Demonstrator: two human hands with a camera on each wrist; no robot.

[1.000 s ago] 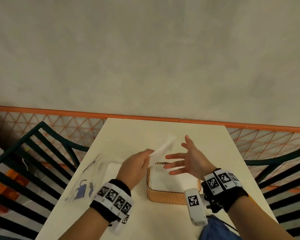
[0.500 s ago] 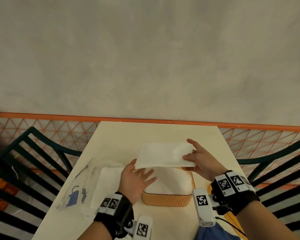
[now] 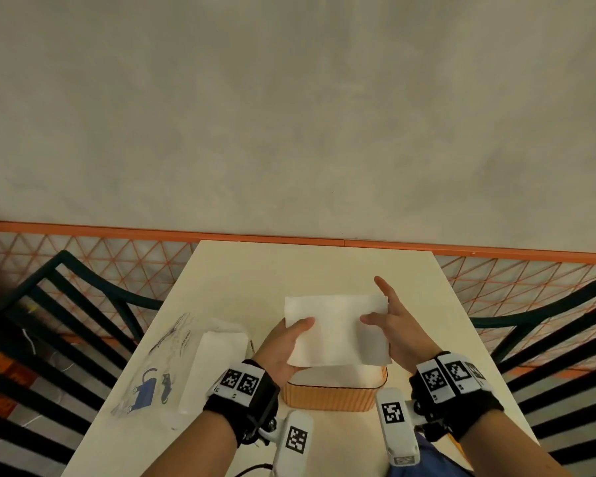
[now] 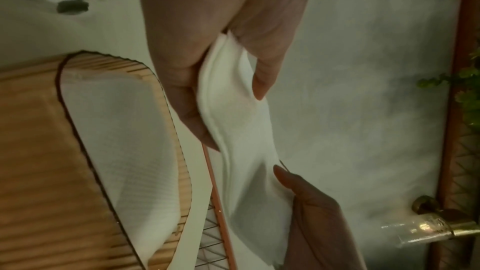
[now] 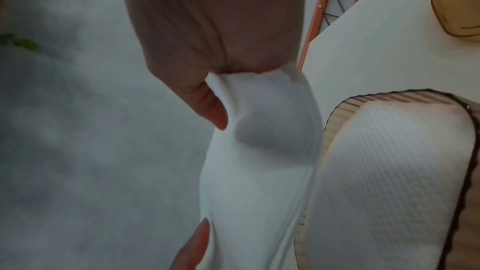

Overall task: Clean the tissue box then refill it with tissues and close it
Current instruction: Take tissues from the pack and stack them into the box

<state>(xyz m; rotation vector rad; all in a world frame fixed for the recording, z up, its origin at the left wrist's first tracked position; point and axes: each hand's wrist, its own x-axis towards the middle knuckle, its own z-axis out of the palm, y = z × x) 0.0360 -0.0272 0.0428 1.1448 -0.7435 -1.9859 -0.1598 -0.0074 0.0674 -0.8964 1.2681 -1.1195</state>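
Out past the left hand's wrist, a clear wrapper (image 3: pixel 159 370) printed with small blue figures lies flat on the desk (image 3: pixel 310 266), and a white tissue pack (image 3: pixel 217 359) sits between that wrapper and the hand. The left hand (image 3: pixel 283 349) grips the left edge of a folded white tissue (image 3: pixel 336 330), thumb on top and fingers underneath; the left wrist view shows the edge pinched between thumb and fingers (image 4: pixel 197 98). The tissue is held flat in the air between the two hands, just above the box (image 3: pixel 334 390). The box is orange and ribbed, open at the top, and stands on the desk below and between the hands, with white tissue already lying inside it. The right hand (image 3: pixel 398 328) pinches the tissue's right edge with thumb over it, while its forefinger points straight away from the wrist, off the paper. In the right wrist view the tissue (image 5: pixel 259 151) bulges over a finger behind it. Beyond the right hand, an amber, rounded piece (image 5: pixel 462 5) lies on the desk, only partly in view.
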